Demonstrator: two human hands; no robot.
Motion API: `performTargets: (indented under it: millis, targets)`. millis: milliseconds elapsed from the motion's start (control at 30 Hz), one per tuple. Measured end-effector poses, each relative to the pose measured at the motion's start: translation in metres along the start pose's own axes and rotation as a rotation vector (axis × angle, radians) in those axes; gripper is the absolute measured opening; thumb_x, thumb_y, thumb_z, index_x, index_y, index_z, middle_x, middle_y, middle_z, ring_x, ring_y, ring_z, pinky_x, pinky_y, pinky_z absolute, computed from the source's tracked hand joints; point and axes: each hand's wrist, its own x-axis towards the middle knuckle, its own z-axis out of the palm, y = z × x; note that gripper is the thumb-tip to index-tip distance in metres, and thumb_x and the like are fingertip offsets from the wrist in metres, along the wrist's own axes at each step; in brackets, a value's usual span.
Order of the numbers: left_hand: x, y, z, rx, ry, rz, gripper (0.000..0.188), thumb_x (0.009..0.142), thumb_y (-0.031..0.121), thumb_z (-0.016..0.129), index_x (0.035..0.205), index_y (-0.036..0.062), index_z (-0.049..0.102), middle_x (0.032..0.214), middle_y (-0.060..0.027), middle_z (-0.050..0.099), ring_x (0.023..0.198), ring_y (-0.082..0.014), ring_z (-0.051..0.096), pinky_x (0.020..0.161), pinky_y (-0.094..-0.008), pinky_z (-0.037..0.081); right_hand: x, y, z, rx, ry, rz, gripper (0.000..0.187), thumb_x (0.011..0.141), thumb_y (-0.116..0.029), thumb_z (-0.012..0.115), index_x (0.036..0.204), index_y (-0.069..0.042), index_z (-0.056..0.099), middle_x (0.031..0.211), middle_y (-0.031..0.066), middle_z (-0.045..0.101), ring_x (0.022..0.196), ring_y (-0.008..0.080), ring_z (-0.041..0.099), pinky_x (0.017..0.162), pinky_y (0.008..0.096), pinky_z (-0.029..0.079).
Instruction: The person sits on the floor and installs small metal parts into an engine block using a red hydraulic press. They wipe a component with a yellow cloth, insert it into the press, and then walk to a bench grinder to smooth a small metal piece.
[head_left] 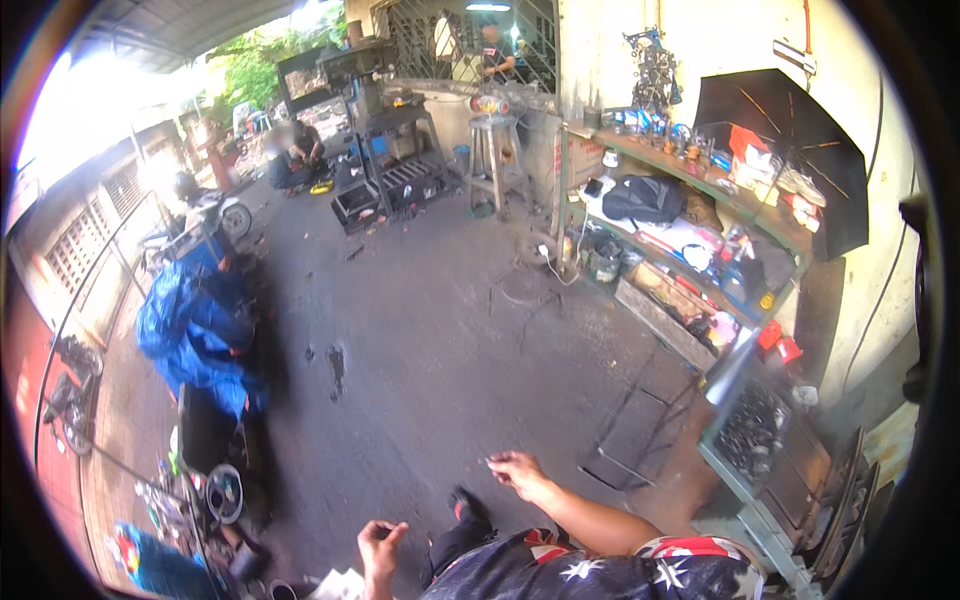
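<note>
My right hand [520,474] is stretched forward over the dark floor, its fingers pinched together. A tiny pale thing [490,462] shows at its fingertips, too small to name. Lower and to the left, my left hand [380,543] is raised with curled fingers and the thumb against them; nothing shows in it. My dark shoe [467,505] stands on the floor between the two hands. A patterned dark shirt [600,578] covers my body at the lower edge.
On the right stand a loaded shelf [690,172], an open black umbrella [800,150] and a metal tray of small parts [755,435]. A blue tarp [200,330] covers something at left. Beyond are a wooden stool [495,165], metal stands and a crouching person [300,155]. A thin metal frame [640,425] lies nearby.
</note>
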Motion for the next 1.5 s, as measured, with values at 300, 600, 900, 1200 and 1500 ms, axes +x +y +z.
performTargets:
  millis: [300, 600, 900, 1200, 1500]
  targets:
    - [0.403, 0.161, 0.189, 0.395, -0.576, 0.294, 0.023, 0.082, 0.016, 0.082, 0.085, 0.0017, 0.065, 0.079, -0.0052, 0.069, 0.072, -0.0119, 0.061, 0.064, -0.0289, 0.051, 0.205, -0.162, 0.041, 0.318, 0.103, -0.088, 0.021, 0.090, -0.005, 0.070, 0.109, -0.001, 0.062, 0.092, 0.0085, 0.070, 0.075, 0.0149, 0.065, 0.063, 0.0269, 0.053]
    - [0.741, 0.090, 0.287, 0.825, -0.520, 0.001, 0.038, 0.075, 0.035, 0.085, 0.091, 0.0032, 0.071, 0.088, -0.0138, 0.074, 0.081, -0.0226, 0.071, 0.073, -0.0372, 0.055, 0.464, -0.339, 0.106, 0.288, 0.118, -0.018, 0.021, 0.088, -0.007, 0.072, 0.108, -0.006, 0.063, 0.092, 0.0060, 0.069, 0.076, 0.0150, 0.065, 0.065, 0.0291, 0.053]
    - [0.910, 0.025, 0.275, 1.286, -0.920, 0.146, 0.078, 0.086, 0.077, 0.047, 0.134, 0.0177, 0.062, 0.139, -0.0175, 0.057, 0.129, -0.0360, 0.053, 0.110, -0.0462, 0.040, 0.720, -0.565, 0.243, 0.000, -0.172, -0.184, 0.021, 0.089, -0.011, 0.074, 0.107, -0.003, 0.067, 0.091, 0.0032, 0.068, 0.072, 0.0092, 0.062, 0.063, 0.0225, 0.051]
    - [1.223, 0.145, 0.406, 1.242, -1.335, 0.089, 0.038, 0.085, 0.046, 0.072, 0.109, 0.0161, 0.073, 0.110, -0.0123, 0.072, 0.105, -0.0332, 0.067, 0.088, -0.0454, 0.052, 0.906, -0.663, 0.255, 0.156, 0.074, -0.098, 0.024, 0.088, -0.011, 0.075, 0.108, 0.000, 0.066, 0.089, 0.0058, 0.068, 0.071, 0.0119, 0.063, 0.061, 0.0249, 0.050]
    - [1.423, 0.245, 0.649, 1.188, -1.371, 0.336, 0.046, 0.086, 0.052, 0.071, 0.097, 0.0078, 0.067, 0.095, -0.0147, 0.071, 0.090, -0.0325, 0.067, 0.078, -0.0442, 0.051, 1.009, -0.746, 0.140, 0.633, 0.506, -0.213, 0.018, 0.089, -0.006, 0.069, 0.105, 0.000, 0.065, 0.086, 0.0086, 0.069, 0.067, 0.0163, 0.063, 0.059, 0.0297, 0.050]
